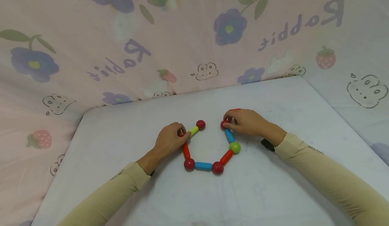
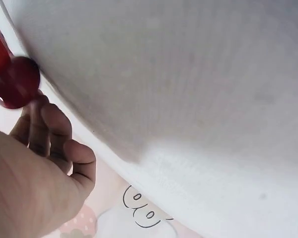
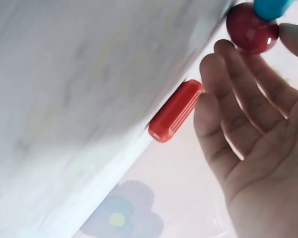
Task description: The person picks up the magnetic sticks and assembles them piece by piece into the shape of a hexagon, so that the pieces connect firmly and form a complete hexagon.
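A chain of rods and balls lies on the white table in an open ring with a gap at the far side. My left hand [image 1: 171, 139] pinches a red ball [image 2: 19, 82] on the ring's left, between a yellow-green rod [image 1: 193, 130] and a red rod [image 1: 186, 151]. That rod leads to another red ball [image 1: 200, 124] at one end. With thumb and fingertips, my right hand [image 1: 247, 122] pinches the red ball [image 3: 252, 29] at the other end, joined to a blue rod [image 1: 229, 136]. Beside the right fingers lies a separate red rod [image 3: 176, 111].
Along the ring's near side run two red balls [image 1: 189, 164] with a blue rod [image 1: 203, 166] between them, then a red rod [image 1: 226, 157] and a green ball [image 1: 234, 147]. A printed fabric sheet [image 1: 188, 33] rises behind the white table [image 1: 121, 128].
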The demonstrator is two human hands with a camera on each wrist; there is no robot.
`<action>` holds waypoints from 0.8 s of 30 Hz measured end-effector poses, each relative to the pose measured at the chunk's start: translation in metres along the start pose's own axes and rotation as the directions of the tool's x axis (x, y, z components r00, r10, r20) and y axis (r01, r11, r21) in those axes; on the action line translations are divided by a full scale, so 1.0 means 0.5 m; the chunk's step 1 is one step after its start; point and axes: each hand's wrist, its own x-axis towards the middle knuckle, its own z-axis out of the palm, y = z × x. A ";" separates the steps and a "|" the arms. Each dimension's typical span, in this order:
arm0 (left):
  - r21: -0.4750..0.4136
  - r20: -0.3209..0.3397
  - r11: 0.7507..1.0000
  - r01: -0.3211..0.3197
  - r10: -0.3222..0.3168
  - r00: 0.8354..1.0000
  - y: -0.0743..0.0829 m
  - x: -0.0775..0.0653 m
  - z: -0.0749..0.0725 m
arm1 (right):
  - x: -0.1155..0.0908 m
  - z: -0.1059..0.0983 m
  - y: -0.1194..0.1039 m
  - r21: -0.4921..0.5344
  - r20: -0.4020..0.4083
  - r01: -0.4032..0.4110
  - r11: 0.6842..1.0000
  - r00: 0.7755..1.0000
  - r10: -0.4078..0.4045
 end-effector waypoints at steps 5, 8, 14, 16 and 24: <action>-0.026 0.035 1.000 0.018 -0.017 0.999 0.006 0.004 -0.004 | -0.001 -0.011 0.019 -0.046 -0.041 0.006 0.999 0.999 -0.007; 0.000 0.018 1.000 -0.022 0.022 1.000 0.011 0.013 -0.008 | 0.002 -0.018 0.037 -0.081 -0.131 -0.014 0.997 0.991 0.003; 0.139 -0.003 0.977 -0.162 0.164 0.987 0.012 0.047 -0.016 | 0.013 -0.022 0.067 -0.107 -0.192 -0.055 0.993 0.981 0.033; 0.178 0.003 0.961 -0.211 0.214 0.977 0.011 0.061 -0.017 | 0.016 -0.020 0.073 -0.116 -0.179 -0.068 0.991 0.983 0.047; 0.085 0.114 0.949 -0.304 0.294 0.949 0.014 0.091 -0.006 | 0.016 -0.007 0.079 -0.092 -0.084 -0.115 0.989 0.991 0.107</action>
